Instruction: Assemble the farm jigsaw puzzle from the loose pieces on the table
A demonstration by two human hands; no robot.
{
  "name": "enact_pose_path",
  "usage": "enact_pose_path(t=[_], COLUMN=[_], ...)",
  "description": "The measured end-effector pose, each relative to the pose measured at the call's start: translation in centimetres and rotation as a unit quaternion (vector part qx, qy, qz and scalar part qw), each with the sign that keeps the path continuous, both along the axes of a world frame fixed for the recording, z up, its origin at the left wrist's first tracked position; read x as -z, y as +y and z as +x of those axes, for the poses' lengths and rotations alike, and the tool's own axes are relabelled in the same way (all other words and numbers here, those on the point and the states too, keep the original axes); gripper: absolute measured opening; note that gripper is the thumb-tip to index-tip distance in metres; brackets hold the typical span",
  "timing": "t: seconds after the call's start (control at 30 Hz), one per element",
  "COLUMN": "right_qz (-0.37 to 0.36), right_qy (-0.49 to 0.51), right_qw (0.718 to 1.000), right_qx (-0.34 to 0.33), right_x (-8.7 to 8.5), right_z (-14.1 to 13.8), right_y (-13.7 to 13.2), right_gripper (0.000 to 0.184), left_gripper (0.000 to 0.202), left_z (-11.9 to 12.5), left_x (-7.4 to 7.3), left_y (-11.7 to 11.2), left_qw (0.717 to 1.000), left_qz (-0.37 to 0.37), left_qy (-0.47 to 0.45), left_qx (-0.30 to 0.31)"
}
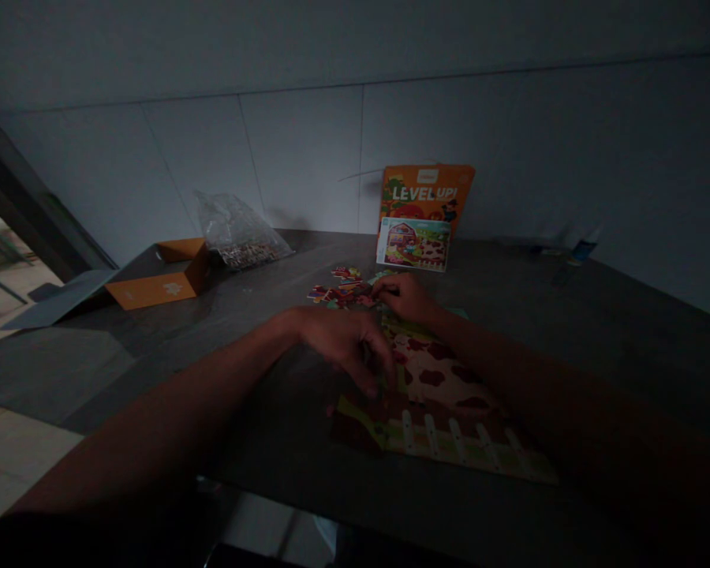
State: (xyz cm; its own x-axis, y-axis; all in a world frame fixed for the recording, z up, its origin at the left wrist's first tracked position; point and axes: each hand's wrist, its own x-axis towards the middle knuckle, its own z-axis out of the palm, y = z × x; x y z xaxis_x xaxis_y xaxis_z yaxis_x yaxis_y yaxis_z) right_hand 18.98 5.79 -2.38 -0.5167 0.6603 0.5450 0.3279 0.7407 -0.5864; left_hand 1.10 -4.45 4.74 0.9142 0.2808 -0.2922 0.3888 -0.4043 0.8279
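Observation:
A partly joined jigsaw puzzle (438,375) lies on the table in front of me, showing a brown-spotted pink animal and a white fence. Over its left edge hovers my left hand (349,343), fingers bent downward and thumb apart, with nothing visible between them. Farther off, my right hand (405,293) reaches to a heap of loose puzzle pieces (343,290), thumb and forefinger pinched on a puzzle piece at the heap's right side. That piece is mostly hidden in the dim light. My right forearm covers the puzzle's right part.
An orange "LEVEL UP!" box (429,193) leans on the wall, with a picture card (414,243) before it. To the left are an open orange box (159,284) and a clear plastic bag (237,229). A small bottle (584,246) stands at the far right.

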Motion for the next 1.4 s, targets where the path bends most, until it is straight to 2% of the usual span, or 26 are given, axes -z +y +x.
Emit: enact_pose_path(t=[0.13,0.37,0.57,0.77,0.93,1.03,1.1,1.2,1.27,1.33,1.4], right_qz=[0.004,0.003,0.001,-0.006,-0.005,0.005,0.029,0.061,0.088,0.123,0.099], right_qy=[-0.008,-0.019,-0.023,-0.019,-0.002,0.043,0.040,-0.012,-0.062,-0.121,-0.163], right_qw=[1.000,1.000,1.000,1.000,1.000,0.998,0.998,0.998,0.989,0.965,0.953], right_qx=[0.009,0.021,0.013,0.012,0.017,0.055,0.046,-0.020,-0.097,-0.199,-0.234], right_x=[0.2,0.3,0.2,0.2,-0.4,-1.8,-2.8,-3.5,-3.2,-2.7,-2.4], right_z=[0.0,0.1,0.0,0.1,-0.2,-0.3,0.1,1.5,2.8,3.8,4.1], right_y=[0.1,0.2,0.2,0.1,-0.4,-2.5,-5.3,-10.8,-14.1,-16.2,-17.0], right_gripper=[0.019,0.018,0.018,0.018,0.020,0.019,0.018,0.018,0.018,0.022,0.027], left_gripper=[0.032,0.027,0.038,0.018,0.013,0.012,0.011,0.009,0.009,0.009,0.010], left_z=[0.7,0.8,0.8,0.8,0.8,0.7,0.6,0.5,0.4,0.4,0.3], left_x=[-0.1,0.1,0.0,0.1,0.2,0.2,0.3,0.4,0.4,0.5,0.5], left_y=[-0.6,-0.9,-0.9,-0.9,-0.9,-0.8,-0.7,-0.5,-0.5,-0.4,-0.4], left_qw=[0.998,0.998,0.998,0.998,0.998,0.998,0.996,0.992,0.990,0.990,0.989], left_qz=[-0.035,-0.015,0.023,0.006,0.009,0.035,0.060,0.087,0.096,0.099,0.097], left_qy=[0.001,0.021,0.015,0.021,0.021,0.035,0.055,0.082,0.090,0.096,0.105], left_qx=[0.059,0.061,0.051,0.062,0.062,0.048,0.046,0.045,0.042,0.042,0.039])
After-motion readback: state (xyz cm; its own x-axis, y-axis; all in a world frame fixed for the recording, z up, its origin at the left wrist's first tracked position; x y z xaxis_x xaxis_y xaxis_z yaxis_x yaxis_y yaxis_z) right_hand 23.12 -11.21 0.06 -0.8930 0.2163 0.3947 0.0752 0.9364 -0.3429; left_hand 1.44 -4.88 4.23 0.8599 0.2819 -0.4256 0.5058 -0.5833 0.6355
